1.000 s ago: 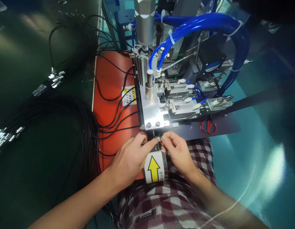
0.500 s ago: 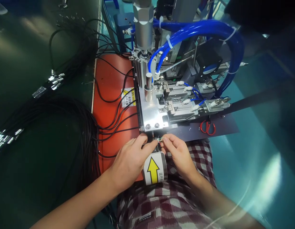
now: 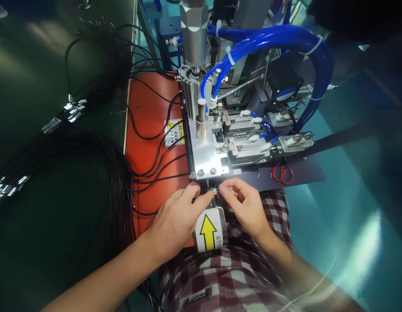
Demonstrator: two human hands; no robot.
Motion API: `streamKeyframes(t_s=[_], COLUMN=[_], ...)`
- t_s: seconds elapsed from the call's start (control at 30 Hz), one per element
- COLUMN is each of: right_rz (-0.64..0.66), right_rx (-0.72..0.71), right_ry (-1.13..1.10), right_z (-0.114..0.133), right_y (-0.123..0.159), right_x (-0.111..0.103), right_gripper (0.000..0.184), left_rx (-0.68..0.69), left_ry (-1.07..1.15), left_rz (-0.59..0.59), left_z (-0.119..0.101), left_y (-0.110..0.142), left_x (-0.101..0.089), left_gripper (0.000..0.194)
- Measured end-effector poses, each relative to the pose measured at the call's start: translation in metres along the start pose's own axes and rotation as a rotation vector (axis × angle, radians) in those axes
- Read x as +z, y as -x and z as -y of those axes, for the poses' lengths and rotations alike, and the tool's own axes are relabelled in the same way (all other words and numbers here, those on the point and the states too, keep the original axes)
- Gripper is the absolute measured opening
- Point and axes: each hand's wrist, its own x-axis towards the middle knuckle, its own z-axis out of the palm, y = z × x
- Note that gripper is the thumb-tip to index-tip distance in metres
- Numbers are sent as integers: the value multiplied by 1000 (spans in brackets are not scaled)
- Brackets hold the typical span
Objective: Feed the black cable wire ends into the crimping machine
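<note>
The plaid clothing point(image 3: 217, 271) lies nearest, and the arrow sign point(image 3: 209, 229) sits between the forearms, just below the fingertips. Above it, the thin wires point(image 3: 216, 190), with red and green strands, are at the machine's near edge. The right hand point(image 3: 246, 208) has thumb and forefinger pinched together on them. The left hand point(image 3: 178, 216) has its thumb tip at the wires and its forefinger bent against the machine front; whether it grips them I cannot tell.

Directly beyond the fingers, the metal plate point(image 3: 204, 158) leaves little room forward. To the right, the dark base sheet point(image 3: 262, 178) has a bare strip leading to the red-handled scissors point(image 3: 283, 173), with open floor point(image 3: 337, 225) past its edge. To the left, black cables point(image 3: 155, 175) cross the red board point(image 3: 148, 108), and a thick bundle hangs over its outer edge. The warning label point(image 3: 174, 132) is beside the machine.

Farther back, clamping slides point(image 3: 246, 151) fill the right side, the upright cylinder point(image 3: 194, 39) rises on the left, and blue air tubes point(image 3: 275, 37) arch over the machine.
</note>
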Motion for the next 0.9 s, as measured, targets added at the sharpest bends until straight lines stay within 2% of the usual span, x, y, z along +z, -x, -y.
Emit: streamKeyframes(t_s=[0.17, 0.37, 0.47, 0.6, 0.9], right_rz=[-67, -79, -79, -62, -109], right_rx=[-213, -595, -698, -712, -542], right_ry=[177, 524, 656, 711, 516], right_z=[-3, -3, -3, -4, -6], right_y=[3, 4, 3, 3, 4], right_x=[-1, -8, -11, -10, -6], right_gripper=[5, 8, 8, 9, 10], left_rx=[-18, -31, -28, -36, -34], left_ry=[23, 34, 38, 25, 42], left_rz=[17, 30, 27, 32, 30], left_z=[1, 0, -1, -1, -1], left_y=[0, 1, 1, 0, 0], left_x=[1, 1, 0, 1, 0], left_gripper=[31, 29, 29, 29, 30])
